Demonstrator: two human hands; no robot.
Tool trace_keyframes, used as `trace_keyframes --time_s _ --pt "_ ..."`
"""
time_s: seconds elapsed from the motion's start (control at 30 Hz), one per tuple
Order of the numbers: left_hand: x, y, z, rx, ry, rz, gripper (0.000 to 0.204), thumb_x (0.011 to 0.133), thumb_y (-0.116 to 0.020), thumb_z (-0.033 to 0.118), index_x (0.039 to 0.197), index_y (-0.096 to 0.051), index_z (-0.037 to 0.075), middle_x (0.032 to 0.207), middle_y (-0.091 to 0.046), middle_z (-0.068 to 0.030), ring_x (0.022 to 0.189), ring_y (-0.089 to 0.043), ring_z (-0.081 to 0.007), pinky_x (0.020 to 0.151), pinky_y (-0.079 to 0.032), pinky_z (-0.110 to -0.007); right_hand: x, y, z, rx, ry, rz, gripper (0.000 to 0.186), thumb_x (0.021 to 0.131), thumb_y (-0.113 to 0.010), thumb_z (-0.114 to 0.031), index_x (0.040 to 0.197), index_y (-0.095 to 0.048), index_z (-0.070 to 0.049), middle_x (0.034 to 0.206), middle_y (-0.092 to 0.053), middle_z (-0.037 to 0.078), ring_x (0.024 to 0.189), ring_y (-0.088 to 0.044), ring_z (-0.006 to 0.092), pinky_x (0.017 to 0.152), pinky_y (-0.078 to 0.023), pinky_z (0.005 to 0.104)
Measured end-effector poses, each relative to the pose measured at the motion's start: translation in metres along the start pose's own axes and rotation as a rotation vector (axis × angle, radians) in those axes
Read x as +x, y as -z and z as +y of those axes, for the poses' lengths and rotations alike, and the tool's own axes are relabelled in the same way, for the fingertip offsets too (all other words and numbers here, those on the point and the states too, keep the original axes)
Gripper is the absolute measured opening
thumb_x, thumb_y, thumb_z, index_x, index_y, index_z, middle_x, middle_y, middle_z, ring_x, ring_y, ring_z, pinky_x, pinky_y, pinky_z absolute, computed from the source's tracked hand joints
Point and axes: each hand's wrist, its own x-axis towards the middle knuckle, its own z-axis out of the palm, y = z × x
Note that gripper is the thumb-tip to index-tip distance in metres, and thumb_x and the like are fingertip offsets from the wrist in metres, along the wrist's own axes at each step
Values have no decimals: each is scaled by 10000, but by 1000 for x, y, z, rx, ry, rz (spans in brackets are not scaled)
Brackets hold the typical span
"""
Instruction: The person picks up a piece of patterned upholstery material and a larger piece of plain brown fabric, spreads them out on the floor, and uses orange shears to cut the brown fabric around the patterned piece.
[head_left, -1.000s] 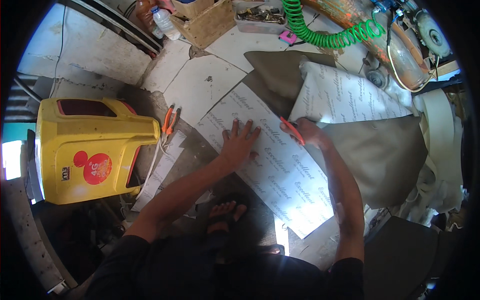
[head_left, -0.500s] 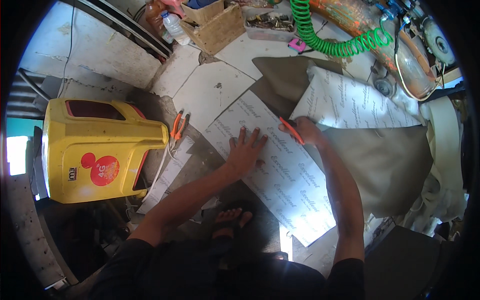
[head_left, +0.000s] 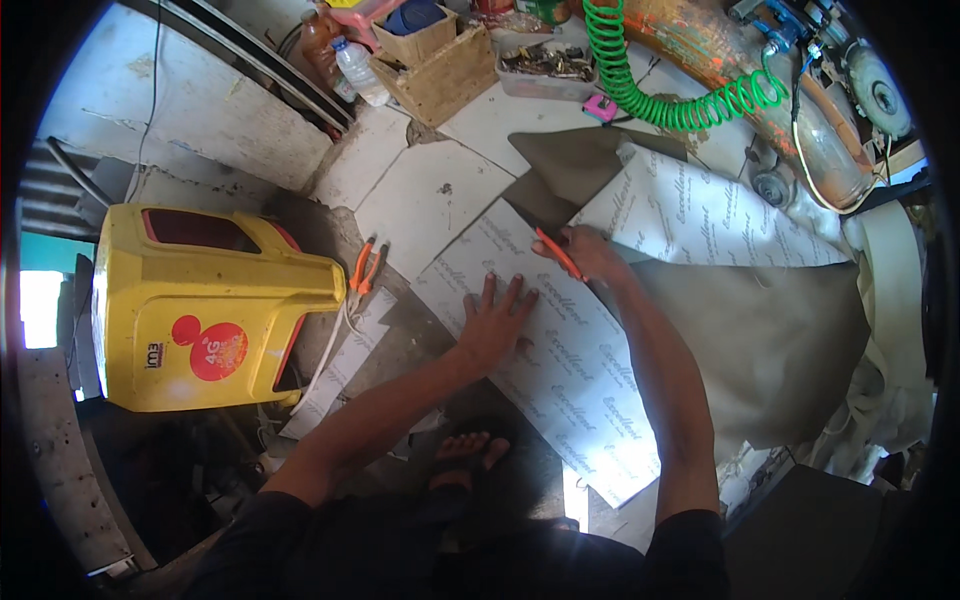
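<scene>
A long strip of white-backed sheet material (head_left: pixel 575 370) with grey lettering lies slantwise on the floor in front of me. My left hand (head_left: pixel 497 318) rests flat on it, fingers spread, holding nothing. At the strip's right edge my right hand (head_left: pixel 592 254) grips a slim orange cutter knife (head_left: pixel 558 254); its blade cannot be made out. To the right, a larger brown sheet (head_left: pixel 760 350) has one part folded over, showing the same white printed backing (head_left: pixel 710 215). Another piece of brown sheet (head_left: pixel 570 165) lies beyond the strip's far end.
A yellow plastic casing (head_left: pixel 210 310) stands at left, with orange-handled pliers (head_left: pixel 366 268) and a narrow white offcut (head_left: pixel 345 370) beside it. Farther back are a wooden box (head_left: pixel 440 75), a tub of metal parts (head_left: pixel 545 70), a pink tape measure (head_left: pixel 600 108), bottles (head_left: pixel 360 72) and a green coiled hose (head_left: pixel 690 115).
My right hand with the cutter knife has moved up and left along the strip's edge, toward its far end. My left hand stays on the strip. The whole view has shifted slightly.
</scene>
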Motion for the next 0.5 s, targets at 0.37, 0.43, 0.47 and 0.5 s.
trace_keyframes --time_s 0.37,0.43,0.47,0.5 --pt "-6 -10 -13 -15 -33 40 808 762 -734 401 1447 -372 174 1522 -280 -168 1388 -228 -479 990 -310 -688 -35 -50 -17 -48 221 298 454 832 -663 -498 893 -616 -50 796 -673 171 810 -652 400 718 -513 458" --pt "10 -24 -35 -160 -34 61 765 790 -702 427 1441 -391 172 1505 -320 -178 1393 -243 -448 976 -313 -705 -112 -47 -10 -126 176 258 430 850 -646 -451 1076 -581 -91 856 -674 185 851 -656 386 770 -509 475" --pt "27 -33 -50 -309 -21 87 751 802 -690 442 1438 -401 168 1497 -338 -182 1401 -243 -427 987 -307 -702 -150 -44 4 -82 105 190 564 847 -649 -456 1279 -492 -129 1043 -658 211 998 -642 345 905 -478 466" --pt "54 -39 -61 -353 28 235 745 821 -664 478 1443 -394 169 1506 -327 -173 1405 -247 -410 1019 -257 -703 -165 -34 13 -92 70 227 564 847 -649 -456 1279 -492 -129 1043 -658 211 998 -642 345 905 -478 466"
